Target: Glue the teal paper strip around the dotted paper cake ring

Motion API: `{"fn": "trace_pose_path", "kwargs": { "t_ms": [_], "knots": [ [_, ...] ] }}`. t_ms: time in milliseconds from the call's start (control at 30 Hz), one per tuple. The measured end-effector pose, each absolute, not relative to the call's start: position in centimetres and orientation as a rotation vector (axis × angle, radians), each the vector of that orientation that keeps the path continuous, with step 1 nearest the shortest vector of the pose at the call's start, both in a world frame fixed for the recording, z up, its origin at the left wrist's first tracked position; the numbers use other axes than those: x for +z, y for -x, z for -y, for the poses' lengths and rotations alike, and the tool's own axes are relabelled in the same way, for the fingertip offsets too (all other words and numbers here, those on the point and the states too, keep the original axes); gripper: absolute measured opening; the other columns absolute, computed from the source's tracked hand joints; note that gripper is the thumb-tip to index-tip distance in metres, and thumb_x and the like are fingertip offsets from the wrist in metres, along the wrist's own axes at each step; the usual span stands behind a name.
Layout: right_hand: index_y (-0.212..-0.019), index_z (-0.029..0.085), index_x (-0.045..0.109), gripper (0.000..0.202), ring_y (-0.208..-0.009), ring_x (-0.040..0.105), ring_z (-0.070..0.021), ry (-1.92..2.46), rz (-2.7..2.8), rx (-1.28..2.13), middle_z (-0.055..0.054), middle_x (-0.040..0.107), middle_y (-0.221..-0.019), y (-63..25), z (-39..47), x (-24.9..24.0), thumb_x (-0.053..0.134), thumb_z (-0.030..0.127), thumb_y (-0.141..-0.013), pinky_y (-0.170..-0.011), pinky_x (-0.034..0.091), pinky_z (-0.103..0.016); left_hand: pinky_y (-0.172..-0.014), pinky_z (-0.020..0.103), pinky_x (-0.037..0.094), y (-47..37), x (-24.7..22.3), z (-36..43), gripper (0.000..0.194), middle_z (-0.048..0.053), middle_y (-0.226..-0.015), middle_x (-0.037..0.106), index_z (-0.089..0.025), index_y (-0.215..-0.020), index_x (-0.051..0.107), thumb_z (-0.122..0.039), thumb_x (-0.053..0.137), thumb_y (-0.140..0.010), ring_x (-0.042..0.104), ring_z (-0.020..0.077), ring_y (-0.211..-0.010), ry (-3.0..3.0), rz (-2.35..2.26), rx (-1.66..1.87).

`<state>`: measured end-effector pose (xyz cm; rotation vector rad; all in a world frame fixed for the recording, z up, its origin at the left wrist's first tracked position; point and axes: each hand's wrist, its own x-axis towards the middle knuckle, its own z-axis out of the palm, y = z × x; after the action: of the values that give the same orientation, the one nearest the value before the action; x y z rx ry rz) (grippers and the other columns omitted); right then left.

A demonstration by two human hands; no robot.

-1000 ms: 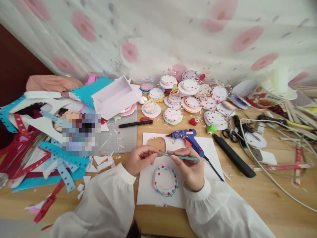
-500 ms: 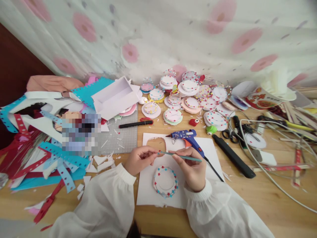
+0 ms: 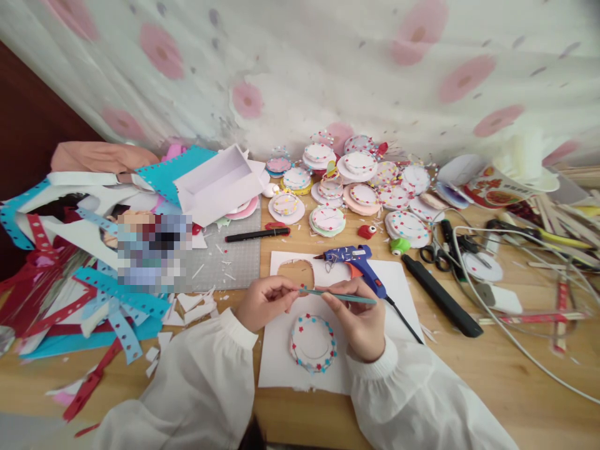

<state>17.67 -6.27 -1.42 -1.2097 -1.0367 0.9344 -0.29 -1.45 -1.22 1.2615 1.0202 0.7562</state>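
Observation:
My left hand (image 3: pixel 268 302) pinches a tiny piece at its fingertips, with a bit of red showing, too small to make out. In my right hand (image 3: pixel 359 319) are slim teal tweezers (image 3: pixel 349 297), whose tip points left and meets the left fingertips. Below the hands, on a white sheet (image 3: pixel 276 372), lies a wire ring (image 3: pixel 313 344) dotted with red and blue stars. A blue glue gun (image 3: pixel 360 259) rests behind my right hand, and a brown outline loop (image 3: pixel 297 269) shows behind the left fingers.
Small decorated paper discs (image 3: pixel 328 219) stand in rows at the back. A black marker (image 3: pixel 257 235) lies on the grey cutting mat (image 3: pixel 234 269). Paper scraps (image 3: pixel 124 297) pile up on the left. At the right are a black knife (image 3: pixel 440 297), scissors (image 3: pixel 435 256) and a white cable (image 3: pixel 525 354).
My right hand and the tweezers have shifted slightly left, so the tip sits closer to the left fingertips. My left hand has hardly moved.

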Motion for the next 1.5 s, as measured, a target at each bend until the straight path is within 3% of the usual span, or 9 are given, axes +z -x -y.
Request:
{"fn": "trace_pose_path", "kwargs": {
  "t_ms": [300, 533, 933, 1033, 1167, 1333, 1500],
  "knots": [
    [-0.072, 0.02, 0.062, 0.018, -0.076, 0.072, -0.023, 1.23, 0.954, 0.876, -0.004, 0.071, -0.073, -18.1, 5.8, -1.1, 0.078, 0.027, -0.07, -0.063, 0.056, -0.032, -0.043, 0.019, 0.037, 0.2, -0.9, 1.5, 0.019, -0.001, -0.05, 0.059, -0.015, -0.082, 0.071, -0.031, 0.071, -0.074, 0.05, 0.0087, -0.045, -1.273, -1.047, 0.786],
    [-0.075, 0.021, 0.063, 0.015, -0.07, 0.069, -0.0191, 1.213, 1.016, 0.91, -0.004, 0.071, -0.075, -17.9, 6.0, -1.1, 0.077, 0.025, -0.071, -0.057, 0.053, -0.028, -0.042, 0.019, 0.034, 0.1, -0.5, 1.5, 0.017, -0.003, -0.049, 0.056, -0.015, -0.081, 0.07, -0.031, 0.069, -0.074, 0.044, 0.007, -0.042, -1.255, -1.048, 0.776],
    [-0.073, 0.02, 0.063, 0.013, -0.074, 0.072, -0.0211, 1.197, 1.019, 0.875, -0.004, 0.072, -0.074, -17.7, 6.0, -1.2, 0.076, 0.022, -0.073, -0.059, 0.055, -0.028, -0.041, 0.019, 0.032, 0.1, -0.8, 1.5, 0.02, -0.003, -0.05, 0.055, -0.015, -0.087, 0.071, -0.032, 0.068, -0.076, 0.041, 0.0059, -0.041, -1.265, -1.041, 0.785],
    [-0.074, 0.02, 0.062, 0.012, -0.078, 0.072, -0.0236, 1.196, 1.076, 0.787, -0.004, 0.072, -0.076, -17.9, 5.9, -1.0, 0.074, 0.021, -0.075, -0.063, 0.057, -0.032, -0.038, 0.019, 0.028, 0.2, -0.7, 1.5, 0.029, -0.003, -0.053, 0.055, -0.015, -0.093, 0.071, -0.039, 0.065, -0.08, 0.037, 0.0045, -0.039, -1.277, -1.024, 0.773],
    [-0.081, 0.021, 0.063, 0.011, -0.077, 0.071, -0.021, 1.084, 1.503, 0.49, -0.005, 0.075, -0.084, -17.8, 5.4, 0.2, 0.068, 0.012, -0.079, -0.062, 0.052, -0.032, -0.038, 0.02, 0.027, 0.7, -0.6, 1.5, 0.043, 0.001, -0.057, 0.057, -0.012, -0.08, 0.071, -0.051, 0.054, -0.085, 0.036, 0.0042, -0.038, -1.347, -0.964, 0.709],
    [-0.093, 0.019, 0.064, 0.016, -0.06, 0.062, -0.0123, 0.873, 2.104, -0.025, -0.007, 0.075, -0.1, -17.0, 4.7, 1.2, 0.053, 0.008, -0.087, -0.052, 0.038, -0.03, -0.043, 0.022, 0.025, 1.2, -1.2, 1.4, 0.046, -0.006, -0.039, 0.038, -0.013, -0.065, 0.065, -0.053, 0.055, -0.084, 0.032, 0.0056, -0.038, -1.277, -0.979, 0.785],
    [-0.093, 0.02, 0.065, 0.021, -0.064, 0.059, -0.0127, 0.934, 2.096, 0.1, -0.004, 0.074, -0.101, -16.3, 4.3, 1.2, 0.052, 0.006, -0.084, -0.057, 0.038, -0.03, -0.043, 0.022, 0.021, 1.3, -2.2, 1.2, 0.039, -0.006, -0.041, 0.041, -0.014, -0.065, 0.064, -0.049, 0.061, -0.082, 0.03, 0.0045, -0.038, -1.096, -0.937, 0.884]
  ]
}}
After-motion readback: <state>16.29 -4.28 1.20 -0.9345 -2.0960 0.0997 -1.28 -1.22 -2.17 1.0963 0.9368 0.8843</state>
